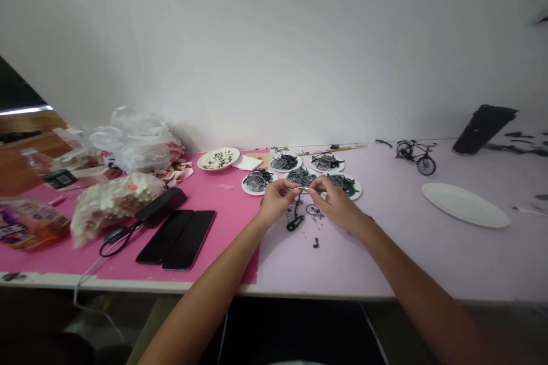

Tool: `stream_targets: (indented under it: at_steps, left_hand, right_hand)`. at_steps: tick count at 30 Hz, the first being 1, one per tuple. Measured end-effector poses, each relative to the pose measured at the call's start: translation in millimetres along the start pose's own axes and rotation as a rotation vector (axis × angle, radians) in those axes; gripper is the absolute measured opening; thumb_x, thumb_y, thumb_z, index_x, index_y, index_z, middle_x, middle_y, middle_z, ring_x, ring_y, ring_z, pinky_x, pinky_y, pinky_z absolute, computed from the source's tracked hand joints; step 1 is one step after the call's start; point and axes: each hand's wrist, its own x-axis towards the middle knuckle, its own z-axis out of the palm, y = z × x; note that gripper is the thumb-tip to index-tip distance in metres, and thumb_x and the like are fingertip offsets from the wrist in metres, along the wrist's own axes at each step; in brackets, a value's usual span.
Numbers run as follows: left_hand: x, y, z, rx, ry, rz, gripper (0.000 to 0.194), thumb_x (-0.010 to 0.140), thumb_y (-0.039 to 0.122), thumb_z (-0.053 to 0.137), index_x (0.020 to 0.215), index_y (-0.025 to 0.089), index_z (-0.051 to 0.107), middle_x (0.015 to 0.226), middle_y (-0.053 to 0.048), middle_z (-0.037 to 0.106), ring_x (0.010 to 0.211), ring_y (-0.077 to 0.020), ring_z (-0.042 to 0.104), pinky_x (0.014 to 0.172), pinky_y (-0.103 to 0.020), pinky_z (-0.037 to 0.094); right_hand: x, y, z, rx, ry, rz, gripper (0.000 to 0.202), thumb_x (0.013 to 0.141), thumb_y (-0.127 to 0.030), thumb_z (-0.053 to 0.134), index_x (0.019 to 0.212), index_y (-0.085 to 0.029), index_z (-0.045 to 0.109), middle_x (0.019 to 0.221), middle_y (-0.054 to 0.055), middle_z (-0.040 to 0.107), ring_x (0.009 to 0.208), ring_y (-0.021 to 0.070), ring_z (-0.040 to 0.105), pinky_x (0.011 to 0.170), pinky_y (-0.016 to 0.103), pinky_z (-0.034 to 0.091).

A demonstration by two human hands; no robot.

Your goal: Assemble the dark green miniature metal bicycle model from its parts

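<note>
Above the table, my left hand (277,201) and my right hand (337,204) are close together, fingers pinched on a thin, light rod-like piece (303,188). It is too small to name more exactly. Below them on the table lie a black bicycle-frame part (295,222), a small black ring-shaped part (314,210) and a small black angled piece (315,243). Just behind the hands stand white plates of miniature wheels and dark parts, among them the left plate (245,187) and the back right plate (341,166). My fingers partly cover the nearer plates.
A finished-looking miniature bicycle (416,156) stands at the right, near an oval white plate (464,205) and a black cup (483,130). At the left are two phones (176,239), a black box-shaped device (161,207), plastic bags (137,145) and a plate of small bits (205,163).
</note>
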Motion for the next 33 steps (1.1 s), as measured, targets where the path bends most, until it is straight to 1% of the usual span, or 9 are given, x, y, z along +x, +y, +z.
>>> stream_targets:
  at_steps: [5, 11, 14, 17, 21, 24, 26, 30, 33]
  left_hand:
    - [1, -3, -0.9, 0.013, -0.009, 0.012, 0.036, 0.074, 0.045, 0.086, 0.083, 0.013, 0.071, 0.07, -0.003, 0.068, 0.053, -0.0097, 0.055, 0.051, -0.022, 0.044]
    - [2, -8, 0.2, 0.027, -0.043, 0.037, 0.033, 0.075, 0.043, 0.085, 0.081, 0.015, 0.069, 0.071, -0.003, 0.068, 0.055, -0.0104, 0.056, 0.053, -0.023, 0.045]
    - [2, -10, 0.4, 0.045, -0.063, 0.034, 0.029, 0.077, 0.039, 0.083, 0.081, 0.015, 0.069, 0.07, -0.003, 0.068, 0.055, -0.0102, 0.055, 0.053, -0.023, 0.045]
    - [3, -11, -0.3, 0.067, -0.064, 0.033, 0.025, 0.078, 0.036, 0.081, 0.083, 0.014, 0.07, 0.068, -0.003, 0.067, 0.055, -0.0106, 0.056, 0.053, -0.023, 0.044]
    - [4, -12, -1.4, 0.089, -0.053, 0.043, 0.024, 0.08, 0.035, 0.08, 0.086, 0.014, 0.071, 0.069, -0.003, 0.068, 0.055, -0.0114, 0.057, 0.054, -0.023, 0.045]
    - [4, -13, -2.0, 0.094, -0.053, 0.046, 0.024, 0.08, 0.036, 0.081, 0.086, 0.014, 0.071, 0.072, -0.004, 0.069, 0.055, -0.0112, 0.057, 0.054, -0.023, 0.045]
    - [4, -14, -2.2, 0.1, -0.059, 0.046, 0.025, 0.08, 0.036, 0.081, 0.085, 0.014, 0.071, 0.072, -0.004, 0.069, 0.056, -0.0112, 0.057, 0.054, -0.023, 0.045]
    - [4, -16, -1.7, 0.125, -0.075, 0.043, 0.022, 0.081, 0.034, 0.081, 0.085, 0.014, 0.072, 0.069, -0.003, 0.067, 0.056, -0.0112, 0.058, 0.054, -0.022, 0.044]
    - [4, -16, -1.1, 0.136, -0.077, 0.051, 0.022, 0.081, 0.034, 0.08, 0.087, 0.014, 0.073, 0.07, -0.003, 0.067, 0.055, -0.0105, 0.057, 0.054, -0.022, 0.044]
  right_hand:
    - [-1, 0, -1, 0.011, -0.02, 0.011, 0.025, 0.104, -0.049, 0.048, 0.096, -0.025, 0.05, 0.086, 0.0, 0.061, 0.06, 0.0148, 0.049, 0.057, 0.029, 0.036]
    - [0, -1, -2, -0.042, 0.02, 0.013, 0.043, 0.106, -0.051, 0.043, 0.073, -0.024, 0.042, 0.064, -0.003, 0.047, 0.057, 0.0154, 0.044, 0.058, 0.03, 0.031]
    - [0, -1, -2, -0.034, -0.009, 0.052, 0.048, 0.107, -0.054, 0.037, 0.071, -0.023, 0.047, 0.06, -0.002, 0.049, 0.054, 0.0158, 0.046, 0.058, 0.031, 0.033]
    - [0, -1, -2, 0.002, -0.015, 0.062, 0.041, 0.106, -0.054, 0.04, 0.08, -0.024, 0.052, 0.065, -0.002, 0.053, 0.057, 0.0164, 0.048, 0.058, 0.03, 0.035]
    - [0, 2, -1, 0.032, 0.023, 0.024, 0.02, 0.099, -0.043, 0.055, 0.091, -0.025, 0.05, 0.083, -0.001, 0.058, 0.068, 0.0169, 0.052, 0.062, 0.029, 0.039]
    - [-1, 3, -1, 0.043, 0.002, 0.042, 0.018, 0.098, -0.042, 0.055, 0.093, -0.025, 0.048, 0.086, -0.001, 0.057, 0.066, 0.0159, 0.051, 0.061, 0.029, 0.039]
    - [-1, 3, -1, 0.036, -0.011, 0.063, 0.024, 0.101, -0.047, 0.052, 0.09, -0.026, 0.046, 0.08, -0.003, 0.054, 0.063, 0.0157, 0.048, 0.059, 0.029, 0.037]
    - [0, 3, -1, -0.069, -0.023, 0.062, 0.042, 0.105, -0.053, 0.042, 0.073, -0.025, 0.039, 0.065, -0.004, 0.044, 0.058, 0.0158, 0.042, 0.057, 0.03, 0.031]
    - [2, 4, -2, -0.131, -0.042, 0.042, 0.046, 0.106, -0.052, 0.039, 0.07, -0.024, 0.046, 0.062, -0.002, 0.047, 0.058, 0.0165, 0.045, 0.058, 0.031, 0.031]
